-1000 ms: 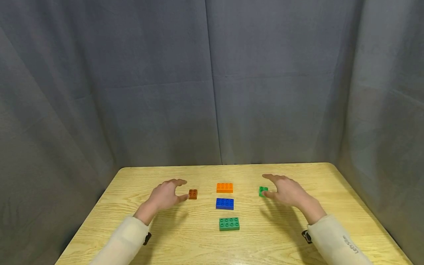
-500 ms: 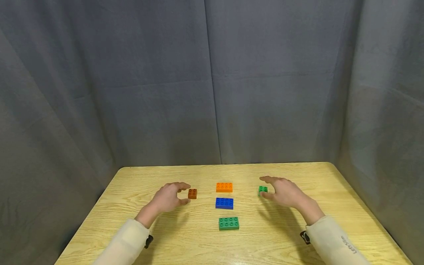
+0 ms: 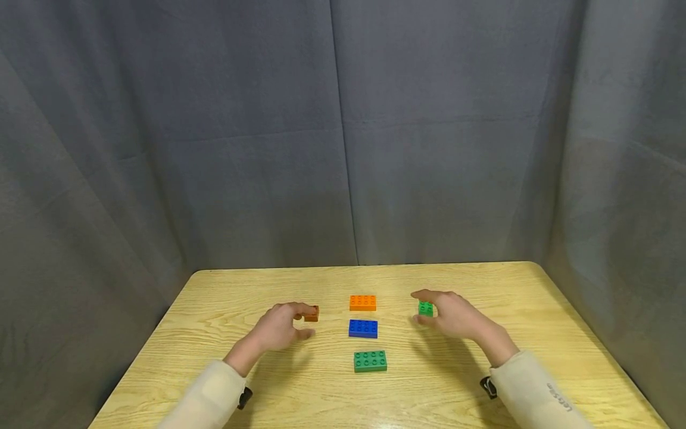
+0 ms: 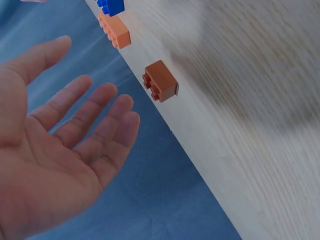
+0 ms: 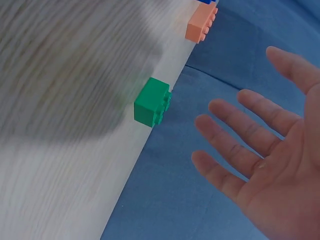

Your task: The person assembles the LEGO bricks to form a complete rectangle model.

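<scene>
My left hand (image 3: 278,327) hovers at the small brown toy brick (image 3: 312,317), its fingers overlapping the brick's back edge in the head view. The left wrist view shows that hand (image 4: 65,135) with fingers relaxed and spread, apart from the brown brick (image 4: 161,81). On the right, my right hand (image 3: 455,314) is over the small bright green brick (image 3: 426,308), thumb and forefinger on either side of it. In the right wrist view the fingers of this hand (image 5: 265,145) are extended, with a gap to the green brick (image 5: 152,102). Both hands hold nothing.
Between the hands, an orange brick (image 3: 362,303), a blue brick (image 3: 362,329) and a larger green brick (image 3: 370,361) lie in a column on the wooden table (image 3: 332,399). Grey curtains (image 3: 257,149) hang behind the table and along both sides.
My left hand has moved right, its fingers now overlapping the brown brick. My right hand has shifted slightly left over the small green brick. The bricks have stayed in place.
</scene>
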Action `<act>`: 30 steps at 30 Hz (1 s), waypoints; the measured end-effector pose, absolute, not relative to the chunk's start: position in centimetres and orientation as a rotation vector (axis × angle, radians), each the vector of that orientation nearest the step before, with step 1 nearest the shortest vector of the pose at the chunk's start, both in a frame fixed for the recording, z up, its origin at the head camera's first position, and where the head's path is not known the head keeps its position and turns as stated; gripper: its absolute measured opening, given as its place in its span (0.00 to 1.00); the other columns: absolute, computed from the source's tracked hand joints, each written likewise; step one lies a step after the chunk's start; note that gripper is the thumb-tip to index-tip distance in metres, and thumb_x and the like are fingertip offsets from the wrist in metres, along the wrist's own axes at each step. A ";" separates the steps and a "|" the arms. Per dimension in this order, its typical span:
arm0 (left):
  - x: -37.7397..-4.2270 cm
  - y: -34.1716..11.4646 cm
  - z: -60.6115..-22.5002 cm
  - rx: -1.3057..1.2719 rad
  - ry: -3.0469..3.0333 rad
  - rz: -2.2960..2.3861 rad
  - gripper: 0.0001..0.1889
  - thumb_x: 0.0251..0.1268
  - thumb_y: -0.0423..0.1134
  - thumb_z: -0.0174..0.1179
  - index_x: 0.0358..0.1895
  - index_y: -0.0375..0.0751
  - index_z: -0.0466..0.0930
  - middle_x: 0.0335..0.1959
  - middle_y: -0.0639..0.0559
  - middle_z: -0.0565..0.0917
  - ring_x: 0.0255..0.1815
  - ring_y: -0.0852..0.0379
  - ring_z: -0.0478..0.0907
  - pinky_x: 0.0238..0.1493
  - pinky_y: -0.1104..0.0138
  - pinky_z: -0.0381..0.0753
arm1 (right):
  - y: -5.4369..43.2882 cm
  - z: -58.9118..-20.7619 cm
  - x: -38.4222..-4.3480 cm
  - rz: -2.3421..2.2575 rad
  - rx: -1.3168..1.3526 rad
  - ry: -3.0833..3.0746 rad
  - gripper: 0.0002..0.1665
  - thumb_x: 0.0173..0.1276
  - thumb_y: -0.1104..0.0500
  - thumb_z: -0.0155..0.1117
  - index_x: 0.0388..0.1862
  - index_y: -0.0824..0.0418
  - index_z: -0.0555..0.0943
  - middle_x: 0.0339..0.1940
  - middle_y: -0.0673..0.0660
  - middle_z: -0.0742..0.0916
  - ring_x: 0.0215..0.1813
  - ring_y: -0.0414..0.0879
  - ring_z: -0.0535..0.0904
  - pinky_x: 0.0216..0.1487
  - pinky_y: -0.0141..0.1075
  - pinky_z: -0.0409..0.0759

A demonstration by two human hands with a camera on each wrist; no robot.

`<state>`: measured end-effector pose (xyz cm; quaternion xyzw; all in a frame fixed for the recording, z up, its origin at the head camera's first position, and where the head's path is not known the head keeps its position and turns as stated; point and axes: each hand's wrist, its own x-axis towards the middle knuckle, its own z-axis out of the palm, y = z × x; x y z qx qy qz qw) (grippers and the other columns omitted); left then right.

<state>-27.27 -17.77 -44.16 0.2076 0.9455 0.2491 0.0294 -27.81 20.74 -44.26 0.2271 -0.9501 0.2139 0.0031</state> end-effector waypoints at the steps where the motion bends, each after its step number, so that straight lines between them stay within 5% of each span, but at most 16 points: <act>1: -27.3 -17.7 -44.2 0.655 2.906 0.782 0.23 0.62 0.41 0.70 0.60 0.44 0.82 0.58 0.49 0.85 0.55 0.43 0.81 0.55 0.48 0.79 | 20.7 -44.3 -27.8 0.678 0.710 -2.982 0.32 0.71 0.48 0.65 0.70 0.61 0.74 0.66 0.62 0.82 0.65 0.61 0.79 0.65 0.56 0.75; 20: -26.4 -15.9 -45.8 0.750 2.823 0.939 0.19 0.64 0.44 0.68 0.56 0.40 0.83 0.53 0.45 0.87 0.50 0.48 0.83 0.53 0.52 0.81 | 19.4 -45.3 -27.9 0.790 0.760 -2.967 0.29 0.71 0.50 0.66 0.66 0.61 0.76 0.61 0.61 0.84 0.58 0.59 0.83 0.57 0.53 0.81; 30: -26.0 -14.9 -46.3 0.745 2.765 0.998 0.19 0.64 0.44 0.68 0.54 0.39 0.83 0.52 0.44 0.87 0.49 0.48 0.83 0.60 0.45 0.70 | 18.4 -45.9 -28.2 0.792 0.776 -2.944 0.25 0.71 0.52 0.66 0.62 0.62 0.79 0.58 0.59 0.86 0.57 0.58 0.83 0.56 0.53 0.81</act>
